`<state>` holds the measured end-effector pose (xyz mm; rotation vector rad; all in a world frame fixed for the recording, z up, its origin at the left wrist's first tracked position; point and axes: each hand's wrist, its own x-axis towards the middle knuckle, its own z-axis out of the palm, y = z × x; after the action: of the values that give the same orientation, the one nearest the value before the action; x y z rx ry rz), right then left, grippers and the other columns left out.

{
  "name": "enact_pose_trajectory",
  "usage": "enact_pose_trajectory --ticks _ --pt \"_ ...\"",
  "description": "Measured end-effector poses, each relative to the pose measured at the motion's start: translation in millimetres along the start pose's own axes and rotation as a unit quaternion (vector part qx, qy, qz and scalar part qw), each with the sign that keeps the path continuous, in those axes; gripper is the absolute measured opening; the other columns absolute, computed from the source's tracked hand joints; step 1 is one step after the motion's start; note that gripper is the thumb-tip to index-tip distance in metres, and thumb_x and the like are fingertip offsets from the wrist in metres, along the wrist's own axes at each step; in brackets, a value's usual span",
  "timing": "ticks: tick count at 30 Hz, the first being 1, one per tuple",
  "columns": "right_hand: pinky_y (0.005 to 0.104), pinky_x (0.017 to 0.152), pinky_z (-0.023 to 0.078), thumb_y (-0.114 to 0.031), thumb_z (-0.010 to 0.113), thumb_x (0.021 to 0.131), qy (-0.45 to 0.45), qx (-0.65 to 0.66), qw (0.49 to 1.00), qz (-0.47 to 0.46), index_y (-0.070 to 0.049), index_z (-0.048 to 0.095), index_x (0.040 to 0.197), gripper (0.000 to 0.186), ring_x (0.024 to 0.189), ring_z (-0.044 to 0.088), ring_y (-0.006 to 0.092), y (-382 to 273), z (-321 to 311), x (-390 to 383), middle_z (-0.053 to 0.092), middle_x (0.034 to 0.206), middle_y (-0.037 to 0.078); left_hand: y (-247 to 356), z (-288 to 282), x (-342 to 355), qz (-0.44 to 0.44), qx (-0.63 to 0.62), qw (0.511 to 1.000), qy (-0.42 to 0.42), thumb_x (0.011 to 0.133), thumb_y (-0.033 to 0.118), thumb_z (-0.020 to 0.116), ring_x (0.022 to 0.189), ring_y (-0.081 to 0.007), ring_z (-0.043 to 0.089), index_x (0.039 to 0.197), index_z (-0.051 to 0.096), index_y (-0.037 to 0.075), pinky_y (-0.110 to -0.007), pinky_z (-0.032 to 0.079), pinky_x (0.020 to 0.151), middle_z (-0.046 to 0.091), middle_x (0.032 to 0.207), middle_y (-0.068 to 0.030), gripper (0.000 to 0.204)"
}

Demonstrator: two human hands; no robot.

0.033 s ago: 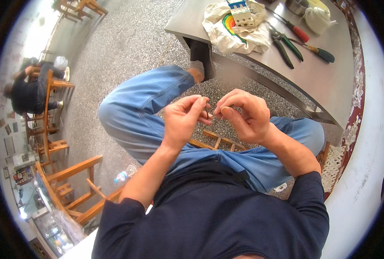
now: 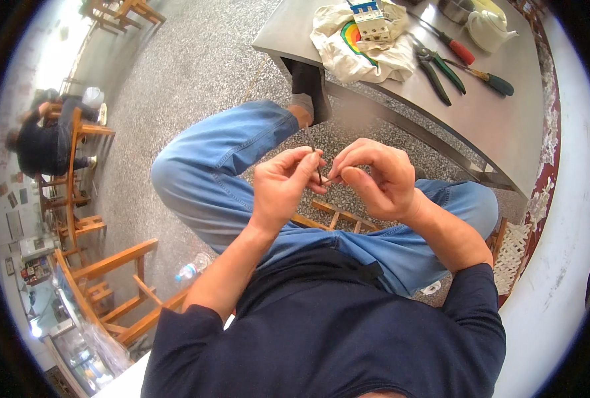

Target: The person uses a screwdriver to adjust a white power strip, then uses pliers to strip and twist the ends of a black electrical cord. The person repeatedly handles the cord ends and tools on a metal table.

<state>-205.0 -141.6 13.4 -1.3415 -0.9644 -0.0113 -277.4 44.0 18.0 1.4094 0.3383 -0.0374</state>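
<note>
Speckled grey floor [image 2: 195, 73] spread around the seated person, with a wooden chair [image 2: 114, 260] on the left and a clear bottle [image 2: 187, 271] lying near it. Farther off, another person in dark clothes [image 2: 43, 147] sat on a chair by the wall. A metal table [image 2: 507, 132] stood ahead and to the right. On it, a white switch box with a blue top [image 2: 372, 28] rested on a crumpled cream cloth [image 2: 395, 64]. Beside the cloth lay pliers [image 2: 433, 81], a red-handled screwdriver [image 2: 460, 51] and a dark-green-handled tool [image 2: 499, 84], with a white teapot [image 2: 490, 31] behind them.

Above the gap between the knees of the blue jeans [image 2: 208, 162], the left hand [image 2: 280, 184] pinched a thin dark wire [image 2: 319, 175] between thumb and forefinger, the wire running down past the fingertips. Just beside it, the right hand [image 2: 380, 174] was curled, its fingertips drawn in close to the wire's lower end; whether they gripped it was too small to tell.
</note>
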Motion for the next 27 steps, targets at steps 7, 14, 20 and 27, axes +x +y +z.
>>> enact_pose_trajectory --ticks 7,14,20,27 --pt "0.0233 0.054 0.049 -0.023 0.053 0.106 0.086 0.249 0.897 0.355 0.000 0.065 0.105 0.026 0.069 0.063 0.0095 6 -4 10 0.067 0.087 0.005 9 5 -16 0.085 0.068 0.991 -0.080 0.099 -0.003 0.059 0.076 -0.0147 0.072 0.119 0.066 -0.006 -0.022 0.058 0.057 0.070 0.107 -0.0115 0.021" --pt "0.0206 0.051 0.048 -0.018 0.059 0.103 0.068 0.302 0.886 0.346 0.000 0.068 0.106 0.020 0.069 0.063 0.0069 6 -10 10 0.067 0.083 0.003 11 2 -19 0.094 0.148 0.978 -0.113 0.096 -0.005 0.061 0.078 -0.0147 0.073 0.117 0.068 -0.004 -0.022 0.057 0.058 0.070 0.107 -0.0115 0.022" --pt "0.0185 0.052 0.045 -0.015 0.062 0.102 0.036 0.269 0.902 0.337 -0.001 0.071 0.106 0.018 0.067 0.058 0.0035 3 -7 10 0.067 0.082 0.001 20 5 -17 0.068 0.114 0.987 -0.086 0.101 0.006 0.062 0.073 -0.0114 0.069 0.115 0.069 -0.004 -0.022 0.052 0.059 0.072 0.091 -0.0085 0.018" --pt "0.0169 0.051 0.041 -0.015 0.066 0.099 0.013 0.246 0.913 0.326 -0.003 0.073 0.108 0.017 0.062 0.053 0.0006 4 -8 7 0.066 0.081 -0.002 25 4 -15 0.011 0.111 0.990 -0.083 0.101 0.011 0.063 0.066 -0.0076 0.065 0.115 0.069 -0.004 -0.021 0.048 0.054 0.071 0.084 -0.0045 0.022"
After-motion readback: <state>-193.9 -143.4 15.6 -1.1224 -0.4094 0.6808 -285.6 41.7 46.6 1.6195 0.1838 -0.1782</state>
